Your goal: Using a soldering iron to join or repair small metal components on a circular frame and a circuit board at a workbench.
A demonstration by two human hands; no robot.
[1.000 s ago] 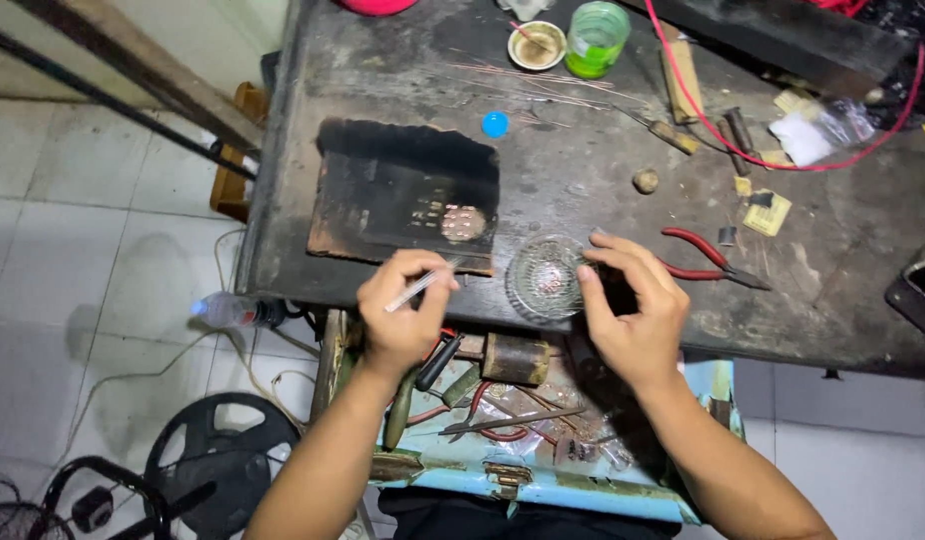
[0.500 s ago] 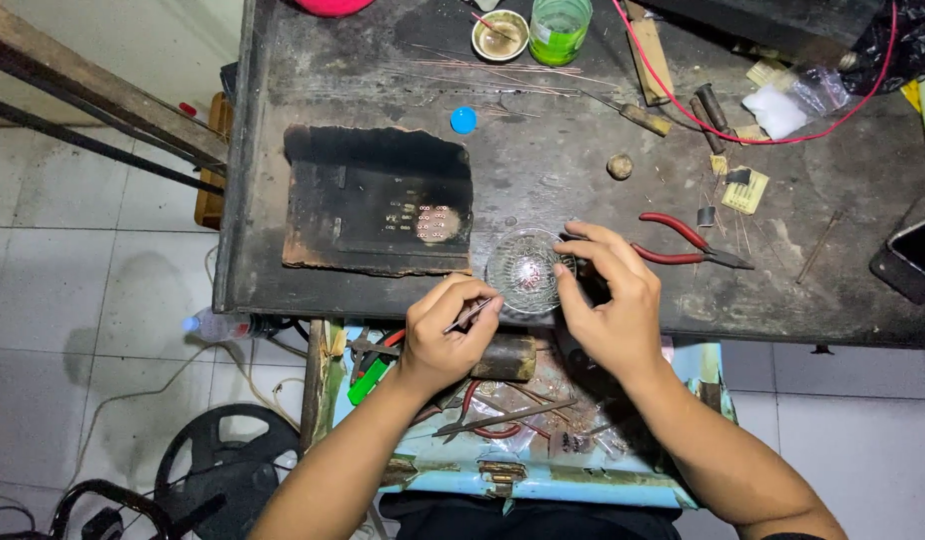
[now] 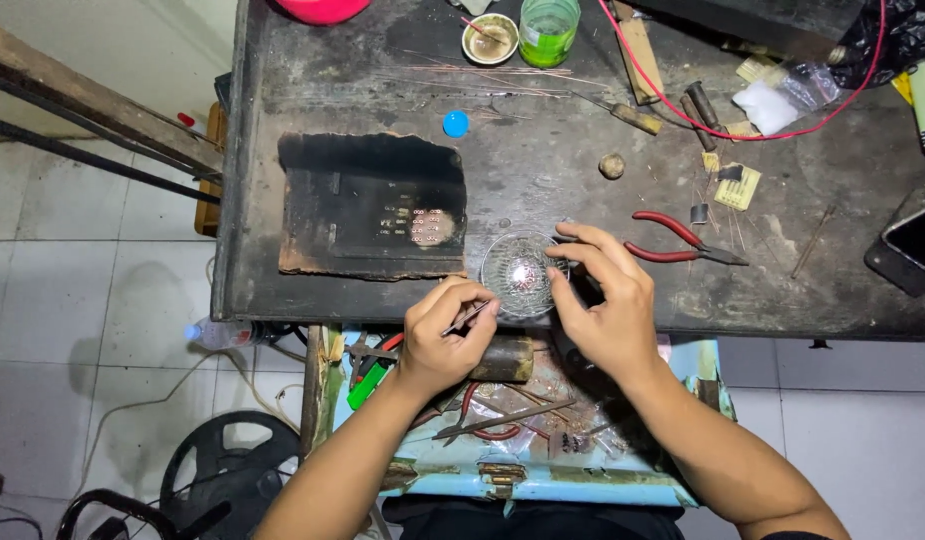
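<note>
Left hand [image 3: 441, 335] nearer, tweezers [image 3: 470, 316] up-right.

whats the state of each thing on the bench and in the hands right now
left hand: holding tweezers
right hand: fingers on glass dish
red pliers: lying closed
green cup: upright
blue cap: lying loose
phone: screen dark
</note>
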